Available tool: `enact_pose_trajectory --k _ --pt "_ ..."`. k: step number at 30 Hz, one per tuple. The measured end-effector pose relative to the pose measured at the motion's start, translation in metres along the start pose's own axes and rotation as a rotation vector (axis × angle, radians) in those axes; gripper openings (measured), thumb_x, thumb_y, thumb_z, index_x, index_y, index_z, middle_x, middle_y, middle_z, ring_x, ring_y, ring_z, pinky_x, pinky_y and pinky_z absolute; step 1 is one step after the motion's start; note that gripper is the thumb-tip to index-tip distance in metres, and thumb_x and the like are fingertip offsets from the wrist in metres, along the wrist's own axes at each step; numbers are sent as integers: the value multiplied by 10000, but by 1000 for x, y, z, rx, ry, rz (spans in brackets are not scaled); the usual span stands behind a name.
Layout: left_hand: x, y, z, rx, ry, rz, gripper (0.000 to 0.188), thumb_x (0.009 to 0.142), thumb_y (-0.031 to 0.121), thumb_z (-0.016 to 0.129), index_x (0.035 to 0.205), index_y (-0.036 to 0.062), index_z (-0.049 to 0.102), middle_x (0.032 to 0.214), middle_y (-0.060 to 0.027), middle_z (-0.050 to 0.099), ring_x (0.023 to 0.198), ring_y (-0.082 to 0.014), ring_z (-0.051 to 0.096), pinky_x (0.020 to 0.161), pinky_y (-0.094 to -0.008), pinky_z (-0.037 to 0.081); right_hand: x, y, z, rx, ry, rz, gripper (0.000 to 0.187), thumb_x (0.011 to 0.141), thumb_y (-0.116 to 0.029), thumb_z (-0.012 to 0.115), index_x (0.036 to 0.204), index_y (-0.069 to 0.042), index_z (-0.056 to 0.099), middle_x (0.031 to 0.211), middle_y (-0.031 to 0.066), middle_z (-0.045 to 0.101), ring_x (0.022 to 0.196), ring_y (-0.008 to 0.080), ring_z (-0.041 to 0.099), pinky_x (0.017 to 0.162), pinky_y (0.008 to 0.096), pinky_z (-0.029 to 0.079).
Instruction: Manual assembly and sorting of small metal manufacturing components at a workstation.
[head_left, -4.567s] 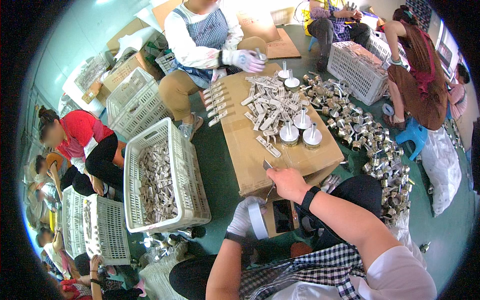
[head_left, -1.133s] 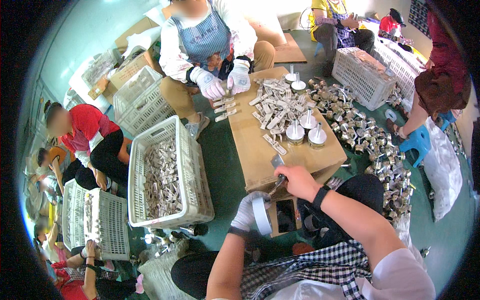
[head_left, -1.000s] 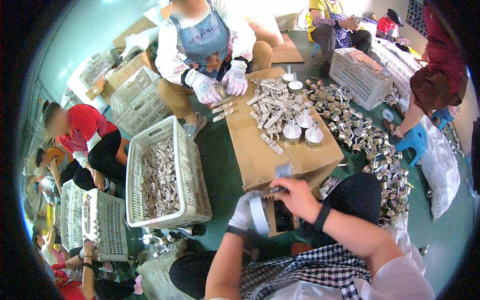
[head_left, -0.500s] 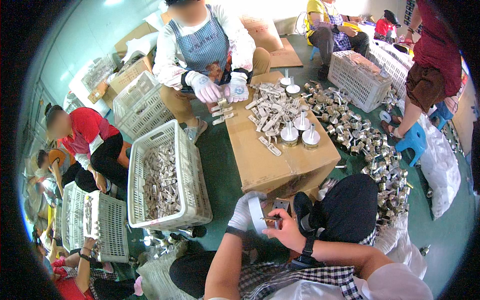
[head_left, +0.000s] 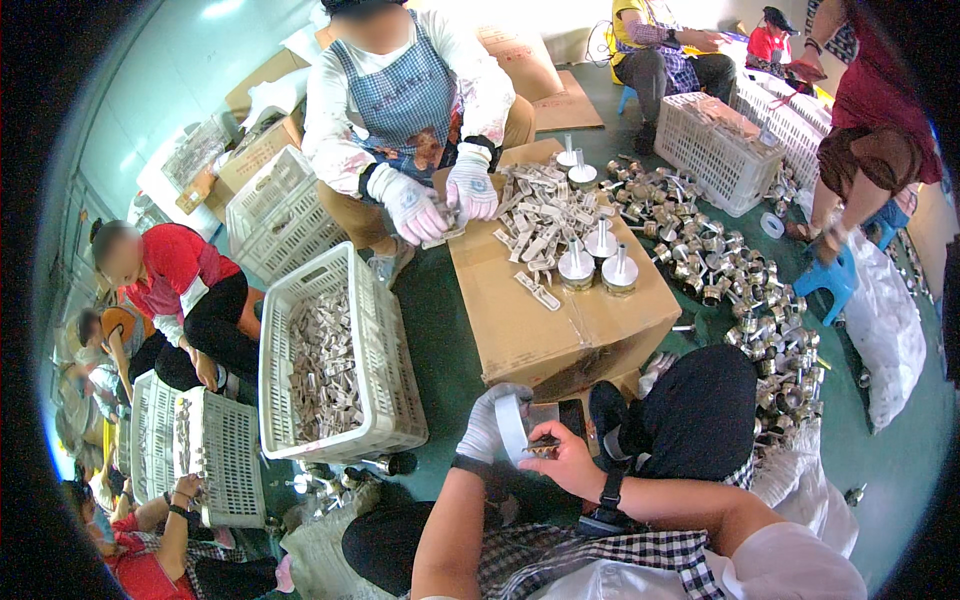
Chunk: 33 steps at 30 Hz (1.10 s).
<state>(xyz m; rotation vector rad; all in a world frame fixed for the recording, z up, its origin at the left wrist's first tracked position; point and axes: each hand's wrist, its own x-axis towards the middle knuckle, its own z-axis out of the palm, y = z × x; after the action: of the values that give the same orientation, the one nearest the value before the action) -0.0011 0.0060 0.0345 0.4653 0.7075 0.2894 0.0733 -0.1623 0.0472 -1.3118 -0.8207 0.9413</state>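
Note:
My left hand [head_left: 483, 428], in a pale glove, is closed on a white ring-shaped part [head_left: 510, 430] with a broad rim, which stands on edge. Close beside it, my bare right hand [head_left: 572, 462] pinches a small dark metal piece [head_left: 543, 447] against the ring's inner side; its exact kind is too small to tell. Both hands are just in front of a cardboard box [head_left: 570, 335]. On the box lie a heap of light-coloured clips [head_left: 545, 215] and several white discs with upright metal stems [head_left: 577, 263].
Left of the box stands a white plastic crate [head_left: 400, 400] full of similar clips. Many metal fittings [head_left: 715, 265] cover the floor to the right, near a blue stool [head_left: 828, 285] and a white sack [head_left: 880, 330]. Across the box, a gloved co-worker's hands [head_left: 440, 205] are over its corner.
The metal piece between my right fingers has turned, and that hand has shifted slightly left, closer to the ring. The co-worker opposite has lowered their hands toward the box corner.

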Motion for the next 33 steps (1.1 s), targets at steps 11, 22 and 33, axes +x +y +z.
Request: enact_pose_trajectory --k 11,22,33 --pt "-3 0 1 32 -8 -21 263 786 232 596 904 5 656 655 -84 618 560 -201 577 540 -307 482 -1 -2 0 -35 5 -26 324 704 -128 785 937 -45 575 891 33 614 844 105 575 777 256 471" --pt "-7 1 5 44 22 -10 247 772 217 610 892 7 656 676 -81 624 592 -205 587 561 -322 489 -2 -3 1 -55 14 -15 312 698 -133 787 918 -47 584 867 28 619 829 103 571 768 247 464" --pt "-1 -4 -2 49 53 14 236 767 200 612 891 4 657 727 -76 633 632 -197 581 607 -305 485 -2 -5 1 -92 17 -13 322 695 -169 795 915 -54 590 844 29 620 797 108 575 729 251 466"
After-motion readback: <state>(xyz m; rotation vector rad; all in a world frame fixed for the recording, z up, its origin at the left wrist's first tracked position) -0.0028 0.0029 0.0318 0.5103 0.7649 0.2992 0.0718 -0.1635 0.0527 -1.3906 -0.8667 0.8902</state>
